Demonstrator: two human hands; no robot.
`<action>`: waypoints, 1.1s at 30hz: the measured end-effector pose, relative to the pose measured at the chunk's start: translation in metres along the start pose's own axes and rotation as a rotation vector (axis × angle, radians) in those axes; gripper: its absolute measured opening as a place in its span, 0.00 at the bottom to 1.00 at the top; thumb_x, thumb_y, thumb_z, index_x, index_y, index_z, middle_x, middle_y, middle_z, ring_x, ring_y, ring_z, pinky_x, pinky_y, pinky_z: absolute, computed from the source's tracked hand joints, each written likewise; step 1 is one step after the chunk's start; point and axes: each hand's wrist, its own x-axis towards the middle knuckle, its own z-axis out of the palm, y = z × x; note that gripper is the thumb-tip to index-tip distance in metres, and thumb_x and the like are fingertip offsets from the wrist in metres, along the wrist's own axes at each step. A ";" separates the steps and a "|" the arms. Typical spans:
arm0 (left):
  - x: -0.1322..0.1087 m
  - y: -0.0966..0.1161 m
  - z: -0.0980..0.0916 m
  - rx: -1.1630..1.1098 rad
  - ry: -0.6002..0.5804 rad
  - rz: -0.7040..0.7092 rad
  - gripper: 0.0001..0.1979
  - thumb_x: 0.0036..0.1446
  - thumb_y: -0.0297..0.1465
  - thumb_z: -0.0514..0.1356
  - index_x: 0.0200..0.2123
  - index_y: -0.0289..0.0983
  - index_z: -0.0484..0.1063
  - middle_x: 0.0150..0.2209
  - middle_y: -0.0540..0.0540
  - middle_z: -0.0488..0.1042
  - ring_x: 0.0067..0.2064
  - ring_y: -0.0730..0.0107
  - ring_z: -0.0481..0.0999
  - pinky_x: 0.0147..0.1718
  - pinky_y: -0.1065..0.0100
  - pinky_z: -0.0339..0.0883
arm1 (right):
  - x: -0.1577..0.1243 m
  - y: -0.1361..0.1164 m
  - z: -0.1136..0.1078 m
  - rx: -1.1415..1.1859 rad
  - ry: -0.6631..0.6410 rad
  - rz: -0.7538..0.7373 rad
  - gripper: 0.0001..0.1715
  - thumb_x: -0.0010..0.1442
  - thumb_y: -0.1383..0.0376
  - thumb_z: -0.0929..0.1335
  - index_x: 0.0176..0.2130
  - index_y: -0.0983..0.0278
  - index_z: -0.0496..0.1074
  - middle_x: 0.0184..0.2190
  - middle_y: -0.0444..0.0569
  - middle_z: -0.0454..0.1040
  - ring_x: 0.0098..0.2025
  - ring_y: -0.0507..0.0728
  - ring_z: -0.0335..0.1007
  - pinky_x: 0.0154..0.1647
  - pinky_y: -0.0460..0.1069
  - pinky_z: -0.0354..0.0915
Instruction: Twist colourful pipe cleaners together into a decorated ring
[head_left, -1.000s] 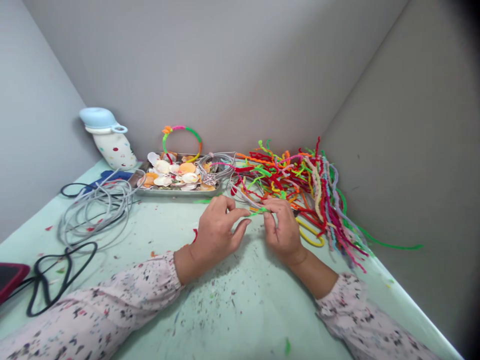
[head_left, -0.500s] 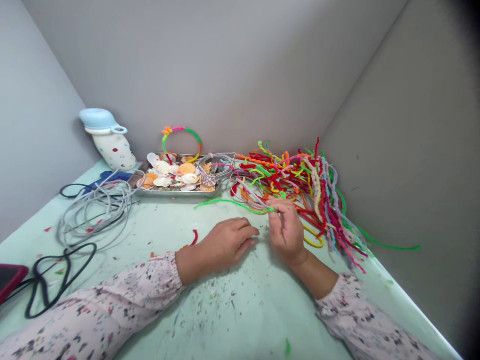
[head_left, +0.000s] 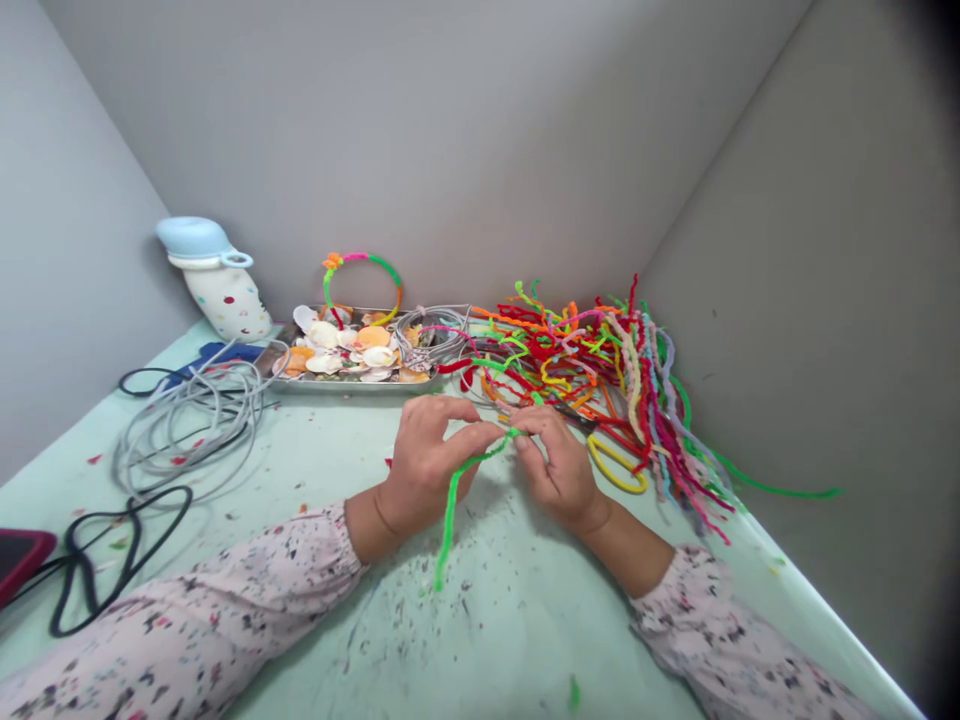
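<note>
My left hand (head_left: 426, 460) and my right hand (head_left: 556, 465) meet over the pale green table (head_left: 315, 560), fingertips close together. Both pinch the top end of a bright green pipe cleaner (head_left: 454, 500), which hangs down toward me and ends near the table. Just behind my right hand lies a big tangle of pipe cleaners (head_left: 600, 370) in red, orange, green, yellow and pink. Yellow-handled scissors (head_left: 619, 465) lie right of my right hand, partly under the tangle.
A metal tray of seashells (head_left: 352, 355) stands at the back, with a multicoloured pipe-cleaner ring (head_left: 364, 275) behind it. A white dotted jug (head_left: 221, 280) with a blue lid leans at the back left. Coiled grey cable (head_left: 187, 415) and black cord (head_left: 112, 550) lie left. Grey walls close in.
My left hand rose from the table and joined the right on the green pipe cleaner. The pipe cleaner, stretched out to the left before, now hangs down toward me.
</note>
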 end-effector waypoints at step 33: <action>0.004 0.002 0.000 -0.136 -0.173 -0.149 0.02 0.56 0.29 0.60 0.33 0.40 0.72 0.33 0.49 0.71 0.38 0.68 0.69 0.45 0.59 0.55 | 0.001 0.003 0.002 -0.043 -0.101 -0.140 0.13 0.59 0.73 0.61 0.44 0.61 0.64 0.37 0.51 0.70 0.44 0.59 0.66 0.52 0.62 0.64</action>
